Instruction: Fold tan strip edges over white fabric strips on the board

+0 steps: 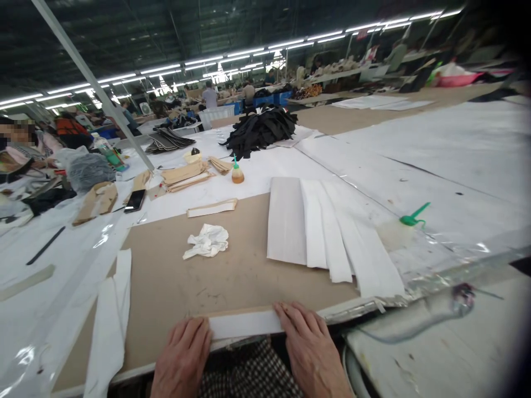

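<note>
A white strip with a tan edge (244,325) lies along the front edge of the table. My left hand (182,354) grips its left end, fingers together on top and thumb hidden. At the other end my right hand (309,348) has its fingers bent over the strip. Farther in, on the brown board (236,276), are a crumpled white cloth-like piece (207,241) and a short tan-and-white strip (212,208). Several white strips (327,226) lie fanned out to the right of the board's middle. More long white strips (108,320) hang over the edge at the left.
A glue-like bottle with a green tip (238,174) stands beyond the board, near stacked tan pieces (186,174). A phone (135,200) lies left, by a slanted metal pole (99,91). Black strips (261,130) are heaped behind. A green tool (414,215) rests at right.
</note>
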{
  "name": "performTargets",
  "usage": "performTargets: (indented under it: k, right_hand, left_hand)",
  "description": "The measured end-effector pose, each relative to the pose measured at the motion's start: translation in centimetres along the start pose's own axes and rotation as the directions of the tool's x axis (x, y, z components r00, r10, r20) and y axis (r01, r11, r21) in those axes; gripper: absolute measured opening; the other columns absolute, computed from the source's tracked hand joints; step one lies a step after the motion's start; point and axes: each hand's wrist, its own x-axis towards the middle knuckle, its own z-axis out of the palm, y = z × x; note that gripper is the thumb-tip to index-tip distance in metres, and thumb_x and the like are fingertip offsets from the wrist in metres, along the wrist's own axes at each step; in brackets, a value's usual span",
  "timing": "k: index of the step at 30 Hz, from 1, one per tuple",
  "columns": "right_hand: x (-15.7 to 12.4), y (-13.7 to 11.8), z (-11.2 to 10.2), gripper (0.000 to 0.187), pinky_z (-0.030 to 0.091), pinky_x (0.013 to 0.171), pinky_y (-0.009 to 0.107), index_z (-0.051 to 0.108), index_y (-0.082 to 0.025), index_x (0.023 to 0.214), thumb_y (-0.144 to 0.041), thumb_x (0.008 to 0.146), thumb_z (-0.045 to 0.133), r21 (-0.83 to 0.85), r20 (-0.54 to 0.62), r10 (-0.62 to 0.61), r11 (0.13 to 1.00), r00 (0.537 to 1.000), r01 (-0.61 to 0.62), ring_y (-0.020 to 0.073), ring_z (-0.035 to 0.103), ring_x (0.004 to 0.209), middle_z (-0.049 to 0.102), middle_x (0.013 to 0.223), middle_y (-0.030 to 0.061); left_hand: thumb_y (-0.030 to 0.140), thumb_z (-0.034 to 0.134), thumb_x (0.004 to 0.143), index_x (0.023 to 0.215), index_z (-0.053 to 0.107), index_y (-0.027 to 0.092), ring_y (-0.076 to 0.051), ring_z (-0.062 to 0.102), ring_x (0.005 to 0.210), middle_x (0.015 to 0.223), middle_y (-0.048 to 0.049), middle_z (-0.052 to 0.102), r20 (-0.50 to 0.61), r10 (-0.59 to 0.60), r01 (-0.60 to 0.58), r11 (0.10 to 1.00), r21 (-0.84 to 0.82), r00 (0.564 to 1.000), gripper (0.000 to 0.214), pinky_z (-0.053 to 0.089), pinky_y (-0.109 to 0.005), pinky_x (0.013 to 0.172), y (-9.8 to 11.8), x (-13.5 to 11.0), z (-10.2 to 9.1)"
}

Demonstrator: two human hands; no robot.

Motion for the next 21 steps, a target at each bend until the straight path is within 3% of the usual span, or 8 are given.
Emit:
performTargets:
  k: [3,6,8,12,14,18,21]
  right_hand:
    - [0.0,0.0,0.1,0.052,0.041,0.099,0.047,0.060,-0.022,0.133,-0.009,0.083,0.051,0.010,-0.019,0.004,1.000,1.000,-0.004,0.0276,0.058,0.113,0.070,0.123,0.0043]
    - [-0.1,0.1,0.2,0.051,0.041,0.098,0.047,0.060,-0.021,0.133,-0.008,0.084,0.050,0.016,-0.016,0.006,1.000,1.000,-0.006,0.0278,0.058,0.113,0.070,0.123,0.0047]
    - [-0.3,0.1,0.2,0.052,0.041,0.099,0.047,0.059,-0.021,0.134,-0.007,0.085,0.050,0.020,-0.004,0.007,1.000,1.000,-0.007,0.0278,0.057,0.114,0.069,0.124,0.0050]
    - [-0.3,0.1,0.2,0.053,0.041,0.100,0.044,0.061,-0.024,0.133,-0.006,0.084,0.051,0.031,-0.020,0.018,0.999,1.000,-0.017,0.0261,0.057,0.114,0.069,0.123,0.0033]
    - [-0.2,0.0,0.2,0.054,0.041,0.100,0.044,0.061,-0.025,0.133,-0.006,0.083,0.052,0.031,-0.030,0.014,0.999,0.999,-0.014,0.0257,0.058,0.113,0.070,0.123,0.0024]
    - [0.1,-0.3,-0.2,0.053,0.044,0.099,0.043,0.062,-0.025,0.132,-0.006,0.082,0.054,0.019,-0.024,0.022,1.000,0.999,-0.022,0.0263,0.059,0.112,0.070,0.122,0.0040]
    - [0.4,-0.3,-1.0,0.053,0.048,0.098,0.041,0.064,-0.024,0.130,-0.003,0.082,0.052,0.030,0.008,0.044,0.999,0.999,-0.044,0.0257,0.060,0.111,0.069,0.121,0.0060]
  left_hand:
    - [0.022,0.045,0.103,0.101,0.066,0.019,-0.024,0.061,0.098,0.103,-0.0064,0.066,0.035,-0.085,0.085,0.996,-0.005,0.996,0.021,0.051,-0.042,0.089,-0.2,-0.1,-0.6]
    - [0.023,0.044,0.103,0.109,0.064,0.016,-0.024,0.061,0.104,0.111,-0.0099,0.066,-0.012,-0.126,0.125,0.989,-0.080,0.992,0.022,0.051,-0.041,0.092,2.4,2.0,-0.3]
    - [0.027,0.043,0.104,0.122,0.061,0.013,-0.023,0.062,0.105,0.116,-0.0123,0.066,-0.031,-0.097,0.091,0.983,-0.158,0.995,0.029,0.053,-0.038,0.092,4.9,4.1,0.4]
    - [0.040,0.048,0.102,0.128,0.060,0.014,-0.026,0.062,0.113,0.127,-0.0112,0.067,-0.007,0.041,-0.041,0.977,-0.208,0.999,0.039,0.053,-0.041,0.093,8.8,7.2,2.1]
    - [0.040,0.048,0.102,0.132,0.059,0.014,-0.027,0.061,0.118,0.134,-0.0091,0.065,-0.028,0.070,-0.074,0.983,-0.169,0.997,0.040,0.052,-0.042,0.095,9.2,7.4,2.9]
    - [0.021,0.045,0.102,0.130,0.059,0.011,-0.026,0.060,0.118,0.130,-0.0093,0.067,-0.086,0.110,-0.121,0.983,-0.137,0.990,0.033,0.050,-0.041,0.097,8.7,6.4,3.7]
    - [0.015,0.050,0.097,0.120,0.062,0.012,-0.027,0.062,0.109,0.119,-0.0106,0.069,-0.027,0.049,-0.053,0.982,-0.184,0.998,0.026,0.052,-0.042,0.093,9.2,6.8,3.3]
